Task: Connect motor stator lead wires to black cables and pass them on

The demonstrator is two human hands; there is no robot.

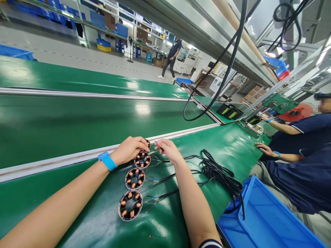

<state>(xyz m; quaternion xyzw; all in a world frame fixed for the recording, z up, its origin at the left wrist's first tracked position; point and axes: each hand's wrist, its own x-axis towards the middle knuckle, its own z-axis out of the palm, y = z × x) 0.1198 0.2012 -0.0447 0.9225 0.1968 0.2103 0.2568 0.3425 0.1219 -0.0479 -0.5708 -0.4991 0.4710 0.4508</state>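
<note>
Three round copper-wound stators, a near one, a middle one and a farther one, lie in a row on the green mat. A fourth stator at the far end is partly hidden by my left hand, whose fingers are closed on its edge. My right hand, just right of it, pinches the end of a black cable. Thin coloured wires join the stators to black cables, which run under or past my right forearm into a coiled bundle at the right.
A blue bin stands at the lower right, with cable ends hanging over it. Beside it sits a person at the bench. A white rail borders the green belt. Black cable loops hang overhead.
</note>
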